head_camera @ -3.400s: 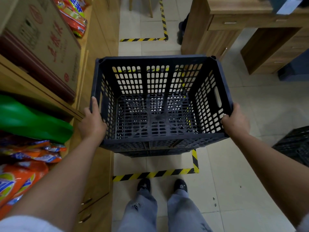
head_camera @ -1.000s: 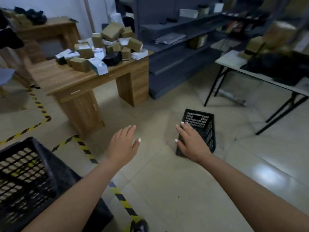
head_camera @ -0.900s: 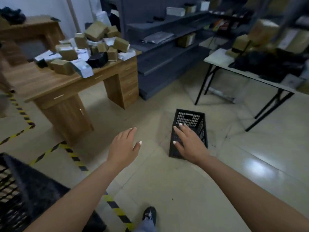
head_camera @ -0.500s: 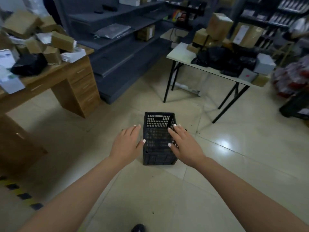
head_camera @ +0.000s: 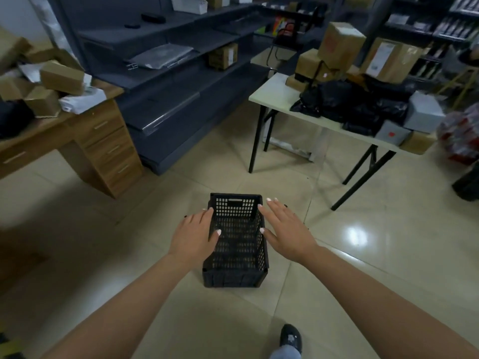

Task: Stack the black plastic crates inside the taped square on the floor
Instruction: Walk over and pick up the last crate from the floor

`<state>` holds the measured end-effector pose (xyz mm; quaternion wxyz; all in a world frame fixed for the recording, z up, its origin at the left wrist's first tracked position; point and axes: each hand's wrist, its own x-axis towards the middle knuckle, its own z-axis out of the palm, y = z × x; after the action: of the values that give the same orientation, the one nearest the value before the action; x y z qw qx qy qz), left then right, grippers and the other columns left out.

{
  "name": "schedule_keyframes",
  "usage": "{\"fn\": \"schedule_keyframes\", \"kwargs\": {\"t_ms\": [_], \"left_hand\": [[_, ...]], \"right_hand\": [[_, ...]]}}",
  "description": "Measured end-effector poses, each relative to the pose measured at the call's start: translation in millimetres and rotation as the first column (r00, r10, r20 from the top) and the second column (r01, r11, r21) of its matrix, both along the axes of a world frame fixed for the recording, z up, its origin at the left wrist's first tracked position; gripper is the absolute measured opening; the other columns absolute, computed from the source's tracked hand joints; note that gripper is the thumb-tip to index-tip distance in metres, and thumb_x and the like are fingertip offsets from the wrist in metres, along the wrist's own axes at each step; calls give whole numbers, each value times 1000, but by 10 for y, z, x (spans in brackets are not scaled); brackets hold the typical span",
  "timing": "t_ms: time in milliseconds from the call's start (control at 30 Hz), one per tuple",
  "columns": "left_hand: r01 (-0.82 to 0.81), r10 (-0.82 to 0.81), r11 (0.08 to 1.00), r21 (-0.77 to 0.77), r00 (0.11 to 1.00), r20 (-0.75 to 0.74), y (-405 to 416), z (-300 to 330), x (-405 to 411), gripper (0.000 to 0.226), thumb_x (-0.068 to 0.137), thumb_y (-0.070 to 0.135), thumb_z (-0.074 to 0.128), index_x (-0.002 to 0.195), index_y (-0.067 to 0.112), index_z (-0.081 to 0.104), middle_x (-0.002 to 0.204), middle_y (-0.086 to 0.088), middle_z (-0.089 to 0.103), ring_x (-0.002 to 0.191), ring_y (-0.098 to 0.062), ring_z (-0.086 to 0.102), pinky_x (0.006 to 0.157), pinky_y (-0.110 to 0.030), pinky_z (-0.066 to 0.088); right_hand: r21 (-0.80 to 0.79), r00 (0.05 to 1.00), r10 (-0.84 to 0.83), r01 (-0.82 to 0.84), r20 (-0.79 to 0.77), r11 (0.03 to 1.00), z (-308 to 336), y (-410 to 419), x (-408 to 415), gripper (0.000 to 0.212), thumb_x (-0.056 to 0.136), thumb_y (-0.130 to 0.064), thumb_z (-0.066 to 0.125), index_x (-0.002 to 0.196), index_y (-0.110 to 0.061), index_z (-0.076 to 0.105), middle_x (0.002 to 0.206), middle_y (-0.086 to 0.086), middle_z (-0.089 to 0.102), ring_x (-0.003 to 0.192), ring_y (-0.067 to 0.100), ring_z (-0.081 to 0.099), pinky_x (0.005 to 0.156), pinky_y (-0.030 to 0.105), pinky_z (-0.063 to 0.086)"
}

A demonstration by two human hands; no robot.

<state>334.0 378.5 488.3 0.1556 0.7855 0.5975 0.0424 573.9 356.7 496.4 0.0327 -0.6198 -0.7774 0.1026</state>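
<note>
- Crate (head_camera: pixel 237 244) stands upright on the tiled floor (head_camera: pixel 363 268), between the two hands.
- Left hand (head_camera: pixel 193 235) hovers over its left rim, fingers straight and apart, holding nothing.
- Right hand (head_camera: pixel 286 233) hovers over the right rim, fingers likewise spread.

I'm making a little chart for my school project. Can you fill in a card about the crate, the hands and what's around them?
crate: one black plastic crate, upright on the tiled floor, nothing visible inside
left hand: left hand open, over the crate's left rim
right hand: right hand open, over the right rim
grip: not yet gripping
behind left: wooden desk with boxes
behind right: white table with black bags
taped square: not in view
</note>
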Motion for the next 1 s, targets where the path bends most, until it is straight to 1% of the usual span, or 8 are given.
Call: {"fn": "schedule_keyframes", "kwargs": {"t_ms": [133,267,367,467,533,767,900,1000], "left_hand": [[-122,122,991,-59,992,-11,283,-69,468,59,99,38,41,150,14,25,154,-3,33,140,-23,33,115,-36,26],[-225,222,973,-57,974,-45,506,-113,864,51,99,37,43,143,12,35,146,-5,44,131,-24,43,107,-34,35],[-306,302,948,-86,952,-49,646,-173,1055,54,99,38,43,146,13,32,150,-4,40,137,-23,38,112,-34,30],[-374,372,921,-110,928,-38,857,-247,1118,57,99,40,41,148,14,29,153,-4,36,140,-23,34,116,-35,27],[-400,399,910,-111,916,-33,1029,-309,1125,57,99,40,40,148,14,28,153,-3,36,140,-22,34,116,-35,27],[-484,486,865,-135,874,-21,1493,-493,1074,56,98,41,41,146,12,32,151,-5,39,136,-24,39,113,-35,30],[-562,565,813,-149,825,-29,1636,-587,1084,58,98,41,41,147,12,30,149,-6,41,134,-25,40,112,-35,32],[-650,650,743,-158,757,-57,1736,-686,1176,61,98,43,41,149,12,27,151,-6,39,136,-24,39,113,-36,32]], "right_hand": [[-37,994,110,-110,2,993,-85,558,535,59,101,-40,33,153,-22,13,163,4,5,150,19,-3,121,34,3],[-103,981,194,-193,-2,976,-141,1125,977,59,101,-40,33,154,-23,10,163,2,2,150,18,-5,122,36,3],[-135,969,246,-244,-8,960,-170,1516,1159,60,101,-39,34,154,-22,11,163,3,3,150,18,-4,122,36,3],[-169,955,297,-295,-12,940,-212,1883,1194,60,101,-38,35,154,-21,12,163,4,5,150,19,-2,122,36,3],[-164,944,330,-326,-1,931,-247,2138,1162,60,101,-38,35,153,-20,13,163,5,5,150,20,-1,122,36,4],[-182,910,414,-405,15,896,-409,2839,1061,60,100,-37,38,153,-19,15,162,6,7,150,21,2,120,33,2],[-210,868,495,-479,33,853,-505,3247,1028,60,100,-37,38,153,-22,14,162,5,7,150,20,2,119,31,1],[-228,813,581,-557,46,798,-599,3601,1002,59,100,-37,37,153,-23,14,162,4,7,150,20,2,118,30,-1]]}}
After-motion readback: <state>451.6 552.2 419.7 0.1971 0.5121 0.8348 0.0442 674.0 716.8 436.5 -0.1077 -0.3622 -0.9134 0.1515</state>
